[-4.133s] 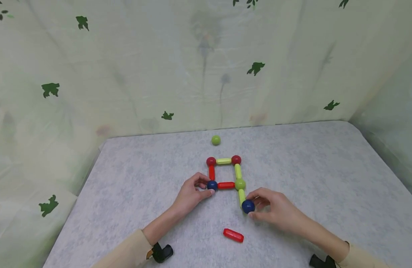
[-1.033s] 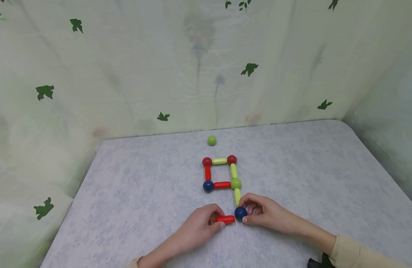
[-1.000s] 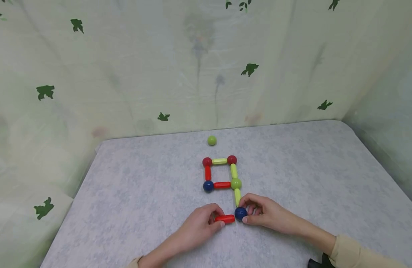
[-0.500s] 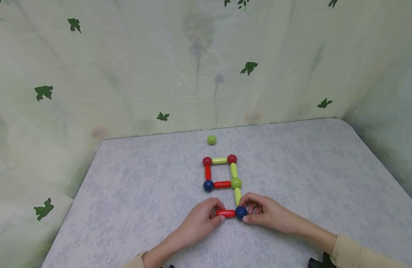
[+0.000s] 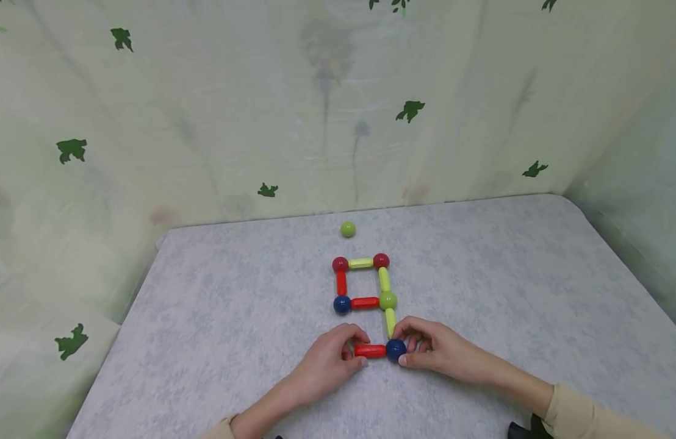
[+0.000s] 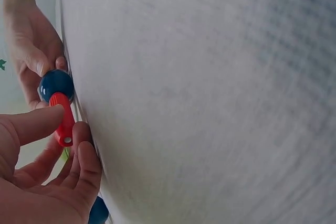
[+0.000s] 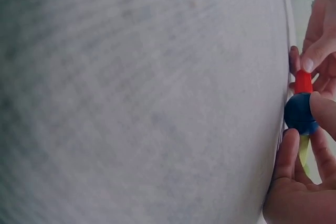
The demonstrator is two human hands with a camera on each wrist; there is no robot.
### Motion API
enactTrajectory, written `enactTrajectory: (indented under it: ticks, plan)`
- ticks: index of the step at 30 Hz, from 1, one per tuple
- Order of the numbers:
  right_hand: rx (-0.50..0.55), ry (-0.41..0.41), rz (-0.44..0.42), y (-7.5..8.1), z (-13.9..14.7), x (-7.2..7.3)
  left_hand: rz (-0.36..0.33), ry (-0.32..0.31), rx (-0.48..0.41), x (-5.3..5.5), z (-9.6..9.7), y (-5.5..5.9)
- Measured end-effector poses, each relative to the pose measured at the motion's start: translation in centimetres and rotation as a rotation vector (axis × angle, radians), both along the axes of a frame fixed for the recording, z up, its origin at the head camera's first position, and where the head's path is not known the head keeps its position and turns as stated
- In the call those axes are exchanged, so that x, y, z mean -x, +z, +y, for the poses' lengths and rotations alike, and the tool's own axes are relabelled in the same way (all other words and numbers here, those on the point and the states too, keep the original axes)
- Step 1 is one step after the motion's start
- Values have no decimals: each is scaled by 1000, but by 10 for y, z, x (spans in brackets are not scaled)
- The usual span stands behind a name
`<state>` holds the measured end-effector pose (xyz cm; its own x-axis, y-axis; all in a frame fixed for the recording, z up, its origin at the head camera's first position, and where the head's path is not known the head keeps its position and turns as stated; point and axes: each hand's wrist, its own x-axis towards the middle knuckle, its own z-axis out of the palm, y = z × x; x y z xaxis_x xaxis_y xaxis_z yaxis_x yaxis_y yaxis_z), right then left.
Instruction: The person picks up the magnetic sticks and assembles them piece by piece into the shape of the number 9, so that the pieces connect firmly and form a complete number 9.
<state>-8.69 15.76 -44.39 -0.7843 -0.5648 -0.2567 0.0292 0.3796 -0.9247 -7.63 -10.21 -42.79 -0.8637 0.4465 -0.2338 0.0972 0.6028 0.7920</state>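
Note:
My left hand pinches a red rod with a pale round end, its thumb over the rod in the left wrist view. The rod's other end meets a dark blue ball. My right hand grips this ball between thumb and fingers, as the right wrist view also shows. A yellow-green rod runs from the ball up to a green ball. That green ball is one corner of a square of rods and balls, with red balls at its two far corners and a second blue ball at its near left.
A loose green ball lies behind the square, near the back edge of the grey cloth-covered table. A pale curtain with green leaf shapes hangs right behind the table and along its sides.
My left hand let go of the square's blue ball, picked up the loose red rod and brought it against the ball in my right hand. In the last half second little has moved.

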Motion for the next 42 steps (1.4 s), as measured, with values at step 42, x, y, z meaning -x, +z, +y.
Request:
enactTrajectory:
  ticks: [42]
  plan:
    - [-38, -12, 20, 2, -1, 0, 192, 282, -114, 184, -29, -7]
